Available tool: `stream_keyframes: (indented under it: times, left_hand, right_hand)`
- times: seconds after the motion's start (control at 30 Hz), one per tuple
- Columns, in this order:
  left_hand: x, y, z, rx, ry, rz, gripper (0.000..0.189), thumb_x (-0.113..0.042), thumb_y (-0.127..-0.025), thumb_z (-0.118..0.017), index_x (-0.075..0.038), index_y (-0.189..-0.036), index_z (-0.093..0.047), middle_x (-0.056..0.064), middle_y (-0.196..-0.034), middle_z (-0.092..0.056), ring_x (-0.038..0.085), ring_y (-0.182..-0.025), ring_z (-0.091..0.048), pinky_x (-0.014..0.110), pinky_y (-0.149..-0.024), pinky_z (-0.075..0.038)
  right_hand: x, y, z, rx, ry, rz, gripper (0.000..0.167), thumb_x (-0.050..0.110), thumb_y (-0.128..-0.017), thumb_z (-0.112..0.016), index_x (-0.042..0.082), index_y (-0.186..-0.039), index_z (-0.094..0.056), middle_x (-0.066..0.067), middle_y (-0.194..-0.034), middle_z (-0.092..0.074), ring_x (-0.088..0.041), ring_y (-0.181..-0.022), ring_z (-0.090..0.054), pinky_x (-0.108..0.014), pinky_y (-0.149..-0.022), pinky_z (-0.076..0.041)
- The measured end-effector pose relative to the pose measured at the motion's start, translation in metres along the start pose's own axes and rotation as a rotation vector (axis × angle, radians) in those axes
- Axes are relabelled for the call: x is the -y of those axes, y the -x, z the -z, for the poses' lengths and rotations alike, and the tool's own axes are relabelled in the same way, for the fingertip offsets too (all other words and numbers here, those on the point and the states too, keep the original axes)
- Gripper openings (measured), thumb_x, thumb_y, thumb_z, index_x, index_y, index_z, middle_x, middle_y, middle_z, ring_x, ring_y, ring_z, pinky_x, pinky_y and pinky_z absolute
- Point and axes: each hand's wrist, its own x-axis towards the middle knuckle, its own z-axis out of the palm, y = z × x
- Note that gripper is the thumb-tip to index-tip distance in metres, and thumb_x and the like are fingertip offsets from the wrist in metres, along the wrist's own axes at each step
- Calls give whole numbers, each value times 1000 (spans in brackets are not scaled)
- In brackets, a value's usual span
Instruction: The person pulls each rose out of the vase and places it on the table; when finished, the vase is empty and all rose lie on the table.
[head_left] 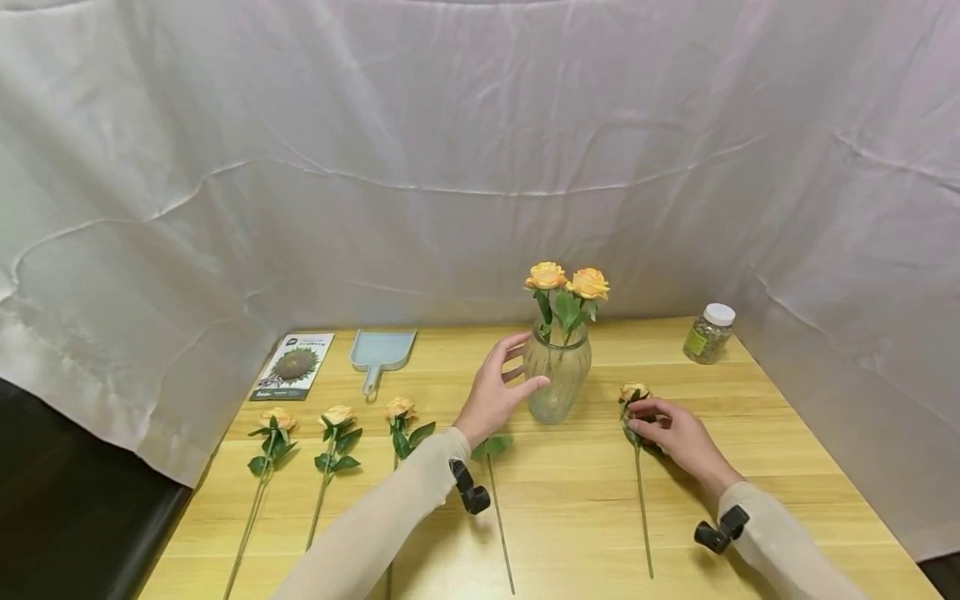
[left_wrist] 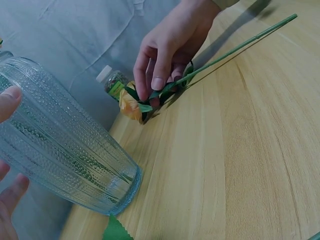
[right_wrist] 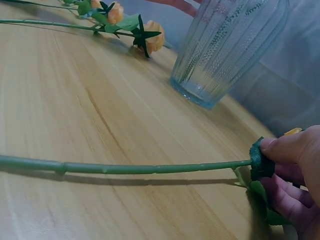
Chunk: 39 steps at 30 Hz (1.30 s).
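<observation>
A ribbed clear glass vase (head_left: 557, 392) holds two upright yellow-orange roses (head_left: 588, 284). My left hand (head_left: 501, 387) curves round its left side, thumb across the front and fingers on the far side. To the right, my right hand (head_left: 678, 437) pinches another yellow rose (left_wrist: 131, 106) just below its bloom, between thumb and fingers. That rose's green stem (right_wrist: 150, 168) stretches toward the front of the table, close over the wood. A leafy stem (head_left: 501, 521) lies under my left wrist, its bloom hidden by the hand.
Three more yellow roses lie in a row at left, the outermost rose (head_left: 278, 418) near the table's edge. Behind them are a sunflower seed packet (head_left: 295, 367) and a light blue dustpan (head_left: 381, 348). A white-capped jar (head_left: 708, 335) stands back right. Grey fabric (head_left: 480, 242) encloses the table.
</observation>
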Motion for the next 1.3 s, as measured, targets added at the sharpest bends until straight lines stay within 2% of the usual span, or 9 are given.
stream_keyframes:
  times: [0.27, 0.4, 0.5, 0.67, 0.8, 0.93, 1.13, 1.3]
  left_hand:
    - [0, 0, 0, 1, 13, -10, 72, -33, -98, -84, -34, -161, -47, -7, -167, -47, 22, -152, -51, 42, -121, -54]
    - [-1, 0, -1, 3, 14, -15, 72, -33, -99, -84, -34, -161, -47, -7, -167, -47, 23, -152, -51, 43, -121, -54]
    - [-1, 0, -1, 1, 13, -17, 72, -32, -99, -84, -33, -161, -47, -6, -167, -47, 23, -152, -51, 44, -121, -54]
    - [-1, 0, 0, -1, 11, -16, 72, -32, -99, -84, -32, -161, -47, -6, -167, -47, 23, -153, -50, 43, -121, -54]
    - [-1, 0, 0, 0, 15, -20, 72, -33, -98, -85, -32, -160, -48, -6, -166, -47, 22, -153, -50, 44, -121, -53]
    - [-1, 0, -1, -1, 19, -19, 72, -33, -98, -85, -33, -160, -48, -7, -166, -47, 22, -152, -50, 44, -121, -53]
    - [-1, 0, -1, -4, 25, -16, 71, -33, -99, -84, -32, -160, -48, -6, -166, -48, 23, -152, -51, 44, -122, -53]
    - [1, 1, -1, -3, 17, -22, 71, -32, -99, -84, -30, -161, -48, -4, -167, -47, 25, -152, -51, 44, -121, -54]
  right_hand:
    - [-1, -8, -3, -54, 96, 38, 36, 28, -104, -78, 9, -134, -72, -13, -122, -77, -8, -88, -68, -21, -75, -56]
    - [0, -7, -2, -57, 132, 42, 34, 31, -104, -78, 11, -131, -76, -13, -124, -74, -13, -91, -67, -26, -78, -56]
    - [3, -6, 0, -63, 136, 41, 35, 34, -105, -77, 12, -132, -77, -15, -127, -72, -20, -99, -70, -30, -83, -57]
    - [9, -6, 7, -98, 33, 12, 41, 37, -107, -73, 9, -137, -72, -17, -133, -73, -25, -111, -70, -27, -88, -61]
    - [21, -9, 15, -135, -39, 65, 46, 39, -109, -69, 7, -142, -68, -18, -135, -71, -7, -110, -66, -14, -90, -58]
    - [44, -16, 22, -179, -75, 183, 42, 33, -110, -68, 5, -142, -68, -16, -137, -71, 10, -112, -61, -4, -95, -50]
    - [76, -30, 31, -186, -203, 310, 35, 22, -110, -68, 2, -139, -69, -5, -134, -73, 5, -119, -65, -6, -101, -51]
    - [96, -41, 34, -136, -299, 368, 33, 17, -110, -69, 2, -140, -69, 0, -142, -71, -1, -128, -64, -9, -108, -50]
